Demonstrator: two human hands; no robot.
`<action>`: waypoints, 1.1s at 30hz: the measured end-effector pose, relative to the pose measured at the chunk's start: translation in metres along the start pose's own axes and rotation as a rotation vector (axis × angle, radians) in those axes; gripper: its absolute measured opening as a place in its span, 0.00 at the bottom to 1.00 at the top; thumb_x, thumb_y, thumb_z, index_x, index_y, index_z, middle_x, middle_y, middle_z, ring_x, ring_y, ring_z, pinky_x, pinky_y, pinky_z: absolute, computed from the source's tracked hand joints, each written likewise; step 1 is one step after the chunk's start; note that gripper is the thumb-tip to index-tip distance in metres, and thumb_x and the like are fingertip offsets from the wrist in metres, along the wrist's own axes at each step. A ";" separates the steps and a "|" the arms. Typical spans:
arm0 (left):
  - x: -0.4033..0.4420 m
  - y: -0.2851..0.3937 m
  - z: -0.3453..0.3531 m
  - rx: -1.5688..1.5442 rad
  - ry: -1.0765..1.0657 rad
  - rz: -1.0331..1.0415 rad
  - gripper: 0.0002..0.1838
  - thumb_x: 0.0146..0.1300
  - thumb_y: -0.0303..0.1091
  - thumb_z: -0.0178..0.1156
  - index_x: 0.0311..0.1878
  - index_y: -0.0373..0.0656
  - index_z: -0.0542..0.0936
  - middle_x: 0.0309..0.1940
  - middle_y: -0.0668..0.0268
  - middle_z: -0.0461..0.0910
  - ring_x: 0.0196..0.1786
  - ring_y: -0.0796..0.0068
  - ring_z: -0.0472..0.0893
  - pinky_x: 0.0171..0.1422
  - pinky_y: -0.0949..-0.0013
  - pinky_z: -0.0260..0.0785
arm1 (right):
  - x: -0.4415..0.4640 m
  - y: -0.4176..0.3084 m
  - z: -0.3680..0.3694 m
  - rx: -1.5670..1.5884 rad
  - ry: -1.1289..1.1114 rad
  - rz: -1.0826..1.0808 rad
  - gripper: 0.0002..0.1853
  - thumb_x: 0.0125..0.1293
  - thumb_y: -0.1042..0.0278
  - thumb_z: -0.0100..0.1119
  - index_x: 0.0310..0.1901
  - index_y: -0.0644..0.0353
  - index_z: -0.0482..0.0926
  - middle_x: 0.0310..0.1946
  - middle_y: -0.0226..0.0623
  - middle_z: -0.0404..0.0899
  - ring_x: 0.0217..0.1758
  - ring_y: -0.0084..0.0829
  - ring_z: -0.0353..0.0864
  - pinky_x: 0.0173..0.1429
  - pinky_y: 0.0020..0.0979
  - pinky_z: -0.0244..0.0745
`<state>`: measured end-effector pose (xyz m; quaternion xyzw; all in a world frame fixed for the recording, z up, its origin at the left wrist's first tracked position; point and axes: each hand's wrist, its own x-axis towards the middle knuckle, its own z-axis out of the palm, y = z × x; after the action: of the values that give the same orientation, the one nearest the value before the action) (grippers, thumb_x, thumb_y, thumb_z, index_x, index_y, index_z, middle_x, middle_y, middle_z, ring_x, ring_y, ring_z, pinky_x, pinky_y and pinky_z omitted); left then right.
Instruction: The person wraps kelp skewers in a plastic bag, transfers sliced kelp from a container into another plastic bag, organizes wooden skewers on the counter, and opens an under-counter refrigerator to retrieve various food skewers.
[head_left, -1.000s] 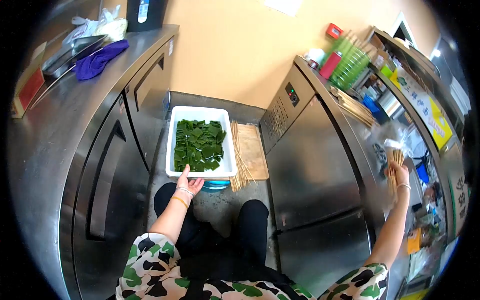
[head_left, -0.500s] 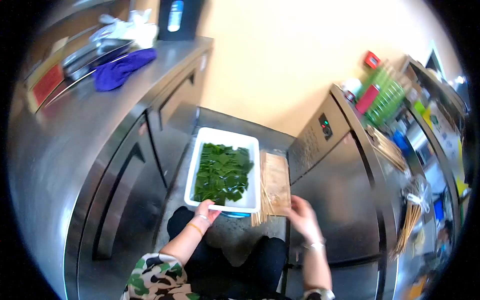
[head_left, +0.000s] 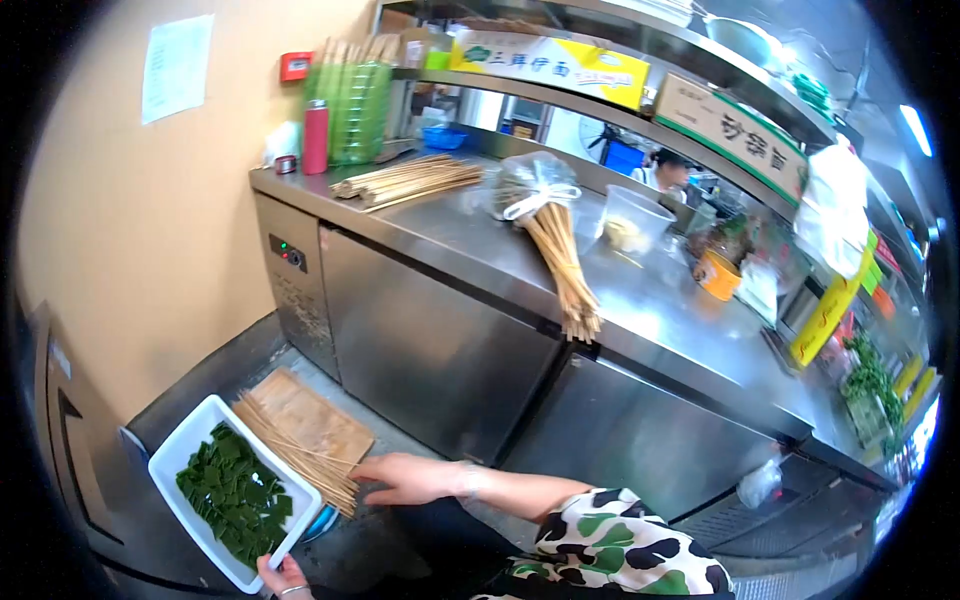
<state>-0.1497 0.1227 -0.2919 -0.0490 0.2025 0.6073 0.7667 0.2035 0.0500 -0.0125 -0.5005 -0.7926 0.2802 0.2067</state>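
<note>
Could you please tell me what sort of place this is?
Probably a restaurant kitchen: there is a long steel counter, with wooden sticks lying on it, and a white tub of cut green pieces.

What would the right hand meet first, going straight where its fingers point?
Most likely the loose wooden sticks beside the white tub, just ahead of the right hand, though depth is unclear.

Tub (head_left: 303, 494) smooth plas.; skewers (head_left: 296, 456) & board (head_left: 312, 411) matt wd; counter (head_left: 665, 312) glossy mtl.
</note>
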 end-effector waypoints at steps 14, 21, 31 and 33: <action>-0.048 -0.058 0.084 0.056 0.238 -0.079 0.09 0.55 0.33 0.58 0.35 0.40 0.73 0.31 0.58 0.77 0.36 0.58 0.79 0.41 0.53 0.77 | -0.073 0.029 0.052 -0.282 0.141 -0.035 0.14 0.54 0.70 0.63 0.42 0.65 0.76 0.39 0.45 0.76 0.42 0.44 0.77 0.47 0.36 0.73; -0.116 -0.054 0.131 0.678 -0.076 -0.374 0.15 0.65 0.34 0.55 0.53 0.39 0.74 0.56 0.62 0.74 0.56 0.72 0.75 0.62 0.67 0.68 | -0.021 0.098 0.105 -1.091 -0.259 -0.162 0.10 0.59 0.55 0.53 0.27 0.48 0.77 0.24 0.33 0.77 0.25 0.36 0.76 0.26 0.41 0.66; -0.021 -0.095 0.294 0.928 -0.540 -0.106 0.09 0.64 0.35 0.57 0.39 0.38 0.77 0.51 0.67 0.76 0.50 0.82 0.72 0.57 0.76 0.62 | 0.079 0.048 0.027 -0.466 -0.024 0.060 0.09 0.59 0.59 0.54 0.29 0.53 0.79 0.25 0.33 0.78 0.24 0.31 0.76 0.27 0.33 0.69; -0.027 -0.094 0.332 0.825 -0.561 -0.092 0.08 0.63 0.34 0.58 0.34 0.38 0.75 0.49 0.66 0.76 0.51 0.80 0.72 0.57 0.76 0.62 | 0.088 0.035 0.008 -0.423 -0.061 0.124 0.09 0.60 0.59 0.53 0.31 0.54 0.79 0.25 0.32 0.78 0.24 0.29 0.76 0.27 0.31 0.70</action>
<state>0.0184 0.1801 0.0056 0.4147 0.2095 0.4320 0.7730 0.1856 0.1401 -0.0369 -0.5717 -0.8074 0.1346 0.0555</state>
